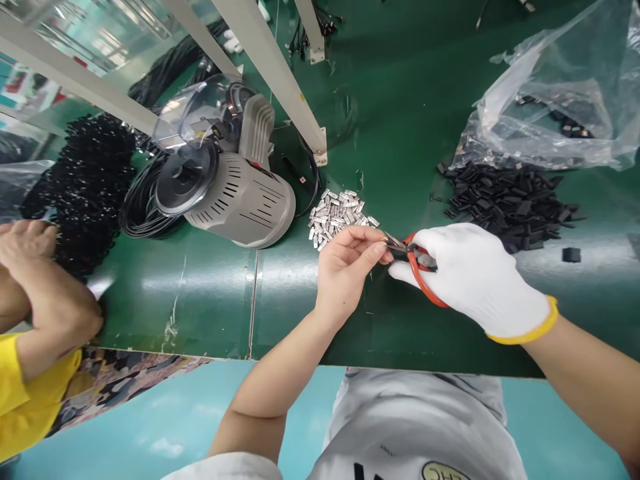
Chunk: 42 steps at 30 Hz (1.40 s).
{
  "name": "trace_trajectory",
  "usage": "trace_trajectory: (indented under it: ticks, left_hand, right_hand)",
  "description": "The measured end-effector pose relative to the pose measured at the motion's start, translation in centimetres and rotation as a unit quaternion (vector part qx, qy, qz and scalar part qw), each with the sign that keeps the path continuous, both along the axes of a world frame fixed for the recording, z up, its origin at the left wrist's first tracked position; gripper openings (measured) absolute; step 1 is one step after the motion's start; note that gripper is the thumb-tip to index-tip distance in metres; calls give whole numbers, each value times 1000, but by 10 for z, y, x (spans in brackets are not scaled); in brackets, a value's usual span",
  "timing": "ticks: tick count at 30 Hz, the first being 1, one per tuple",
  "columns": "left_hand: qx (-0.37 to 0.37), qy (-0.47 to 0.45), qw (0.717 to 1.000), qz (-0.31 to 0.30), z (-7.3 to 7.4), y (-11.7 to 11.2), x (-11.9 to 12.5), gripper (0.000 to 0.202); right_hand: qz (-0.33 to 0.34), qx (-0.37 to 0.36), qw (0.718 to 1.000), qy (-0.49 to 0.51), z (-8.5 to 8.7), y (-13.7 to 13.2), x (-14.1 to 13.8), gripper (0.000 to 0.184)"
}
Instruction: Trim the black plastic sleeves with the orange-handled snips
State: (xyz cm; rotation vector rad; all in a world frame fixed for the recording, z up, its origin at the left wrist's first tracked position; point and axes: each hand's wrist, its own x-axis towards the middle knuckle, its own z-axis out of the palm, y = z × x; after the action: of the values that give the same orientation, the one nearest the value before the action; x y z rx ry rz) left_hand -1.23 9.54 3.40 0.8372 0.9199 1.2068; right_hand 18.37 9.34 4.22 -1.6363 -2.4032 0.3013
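Note:
My left hand [345,270] is bare and pinches a small part, too small to make out, at the tips of red-handled pliers [419,273]. My right hand [475,280], in a white knit glove with a yellow cuff, grips those pliers by their handles. Just beyond my left hand lies a heap of small silver metal parts [336,217] on the green belt [200,293]. A larger heap of flat black parts [505,207] lies to the right, past my gloved fingers.
A transparent plastic bag [555,100] holds more black parts at the far right. A grey machine with a round spool [240,180] and coiled black cable [145,207] stands beyond the belt. At the left, a co-worker's hands [45,280] rest near a black heap [83,187].

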Motion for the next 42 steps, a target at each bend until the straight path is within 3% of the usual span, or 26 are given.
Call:
trace_trajectory:
  ticks: [9,21,42]
  left_hand:
    - [1,50,999,3,-5,-3,3,22]
    - [-23,39,999,0,-12,2,3,25]
    - [10,43,998,-40,-11,-4,4,26]
  right_hand:
    - [18,25,999,16,-9,4,1,56]
    - [9,57,998,-32,-22,-4,2,50]
    - [17,31,998,-46,-13,-3,5,50]
